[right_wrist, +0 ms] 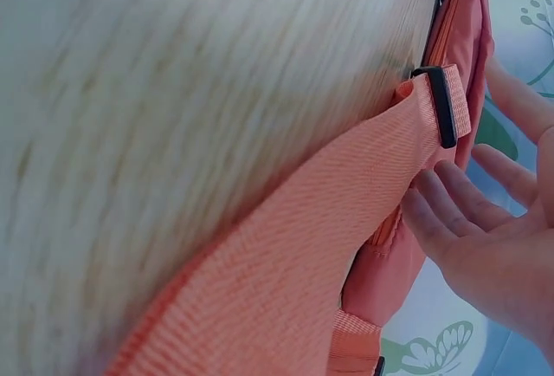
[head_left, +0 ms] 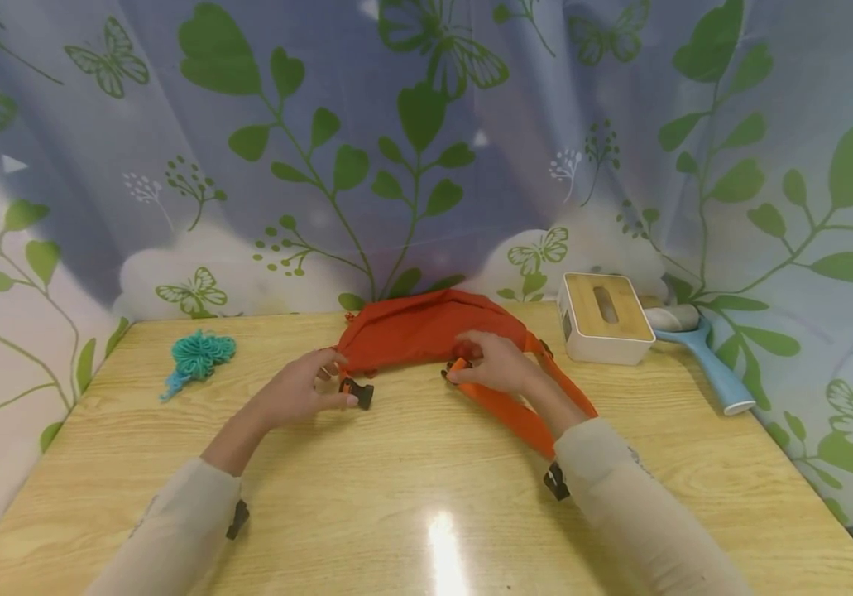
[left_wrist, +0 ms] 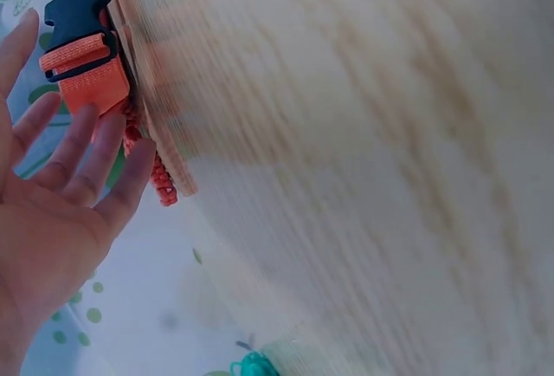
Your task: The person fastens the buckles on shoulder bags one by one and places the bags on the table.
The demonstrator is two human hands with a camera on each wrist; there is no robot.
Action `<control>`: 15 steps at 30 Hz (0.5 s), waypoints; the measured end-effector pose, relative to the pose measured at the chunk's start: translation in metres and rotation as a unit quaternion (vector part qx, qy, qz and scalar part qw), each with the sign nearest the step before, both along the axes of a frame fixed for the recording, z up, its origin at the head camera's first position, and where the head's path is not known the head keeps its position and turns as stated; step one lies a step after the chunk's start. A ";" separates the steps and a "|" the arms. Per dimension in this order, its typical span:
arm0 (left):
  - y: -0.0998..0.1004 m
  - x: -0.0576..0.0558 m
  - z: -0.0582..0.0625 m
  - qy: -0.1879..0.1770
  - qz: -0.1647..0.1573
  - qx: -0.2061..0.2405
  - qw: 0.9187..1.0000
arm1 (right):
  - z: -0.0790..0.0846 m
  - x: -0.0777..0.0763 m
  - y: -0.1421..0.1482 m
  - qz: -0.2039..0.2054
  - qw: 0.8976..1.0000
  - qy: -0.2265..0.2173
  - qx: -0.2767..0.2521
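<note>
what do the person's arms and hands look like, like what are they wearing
The left sleeve and right sleeve are long and cream, each with a small dark marking too tiny to read. The left hand and right hand are bare, with no gloves or rings visible.

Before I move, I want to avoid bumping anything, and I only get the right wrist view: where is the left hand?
Observer: In the head view, the left hand is at the left end of the red bag, right by a black buckle.

Operator: Does anything lie farther left?

Observer: Yes, a teal bundle lies on the table, well clear of that hand.

Operator: And to the right of the bag?

Observer: A white box with a slotted wooden top stands there, near the table's back edge.
</note>
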State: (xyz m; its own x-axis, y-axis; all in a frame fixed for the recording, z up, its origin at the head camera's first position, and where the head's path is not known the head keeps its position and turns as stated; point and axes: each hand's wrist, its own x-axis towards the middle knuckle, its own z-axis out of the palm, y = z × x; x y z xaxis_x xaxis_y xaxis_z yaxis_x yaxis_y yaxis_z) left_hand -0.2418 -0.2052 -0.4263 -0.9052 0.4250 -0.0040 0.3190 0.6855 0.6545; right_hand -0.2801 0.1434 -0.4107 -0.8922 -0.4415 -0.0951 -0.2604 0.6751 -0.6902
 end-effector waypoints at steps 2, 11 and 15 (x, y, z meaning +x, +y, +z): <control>-0.001 0.000 0.000 -0.011 0.001 0.010 1.000 | 0.000 0.001 0.000 -0.003 1.000 -0.007 -0.005; -0.001 -0.002 -0.004 -0.047 0.006 0.057 0.997 | -0.002 0.005 -0.001 -0.009 1.000 -0.022 -0.016; 0.001 -0.003 -0.005 -0.049 0.010 0.064 0.997 | -0.005 0.005 -0.004 -0.014 1.000 -0.013 -0.001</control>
